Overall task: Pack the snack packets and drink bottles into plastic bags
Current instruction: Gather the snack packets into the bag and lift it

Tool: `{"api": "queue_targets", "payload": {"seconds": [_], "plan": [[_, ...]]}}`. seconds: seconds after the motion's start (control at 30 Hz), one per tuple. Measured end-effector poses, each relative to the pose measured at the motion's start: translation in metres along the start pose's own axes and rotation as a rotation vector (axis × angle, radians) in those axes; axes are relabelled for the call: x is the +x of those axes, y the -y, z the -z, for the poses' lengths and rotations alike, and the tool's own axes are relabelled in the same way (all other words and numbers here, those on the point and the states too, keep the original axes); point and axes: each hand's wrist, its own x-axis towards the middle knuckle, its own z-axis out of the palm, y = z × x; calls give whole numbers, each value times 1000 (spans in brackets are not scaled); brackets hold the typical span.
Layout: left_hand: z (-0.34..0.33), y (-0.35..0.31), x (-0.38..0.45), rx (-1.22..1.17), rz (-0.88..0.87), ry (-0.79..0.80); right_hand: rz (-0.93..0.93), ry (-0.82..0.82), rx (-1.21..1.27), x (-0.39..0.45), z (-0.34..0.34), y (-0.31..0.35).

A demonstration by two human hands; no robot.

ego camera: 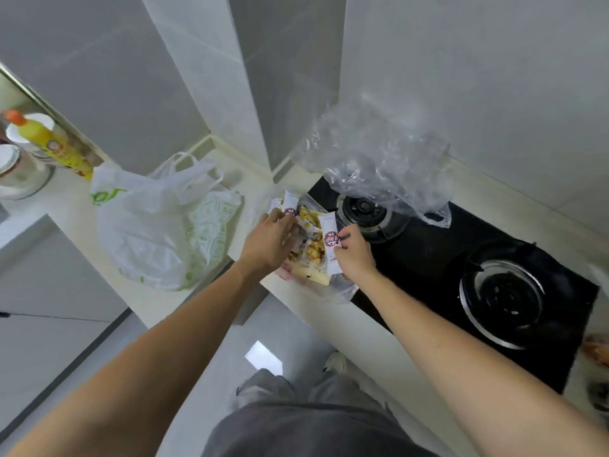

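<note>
A pile of snack packets lies on the counter edge beside the stove: a yellow packet (pixel 311 255) with white stick sachets on top. My left hand (pixel 268 242) rests on the pile's left side, fingers closing over a white sachet (pixel 290 206). My right hand (pixel 354 252) pinches another white sachet (pixel 331 239) with a red label, held upright. A crumpled clear plastic bag (pixel 379 159) sits behind the pile, partly over the stove. A white plastic bag with green print (pixel 155 222) lies on the counter to the left. No drink bottles for packing are visible near the pile.
A black two-burner gas stove (pixel 461 275) fills the counter to the right. A yellow bottle with an orange cap (pixel 56 143) and stacked bowls (pixel 16 169) stand at the far left. Grey tiled walls (pixel 131 77) rise behind. The counter's front edge (pixel 329 311) runs below my hands.
</note>
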Motion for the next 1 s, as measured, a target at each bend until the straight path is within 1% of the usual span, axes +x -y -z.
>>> {"api": "queue_targets", "payload": {"seconds": [0.1, 0.17, 0.3, 0.4, 0.53, 0.63, 0.83, 0.93, 1.0], "plan": [[-2, 11, 32, 5, -19, 22, -26, -2, -132, 5, -3, 7], [-8, 20, 48, -4, -61, 46, -5, -7, -219, 6, -6, 9], [-21, 37, 67, -12, -177, 82, 34, -120, -323, -1, -16, 16], [-20, 47, 71, -16, -259, 70, 5, -228, -360, -9, -24, 20], [-19, 61, 73, 7, -352, 87, -88, -338, -226, -18, -38, 16], [-17, 69, 72, -1, -420, 69, -129, -418, -140, -28, -42, 9], [-5, 90, 69, -53, -473, 47, -269, -624, -207, -54, -42, 0], [-1, 101, 67, -85, -448, 53, -406, -603, -150, -58, -41, -4], [1, 107, 67, -85, -418, 29, -480, -566, -94, -57, -40, -7]]}}
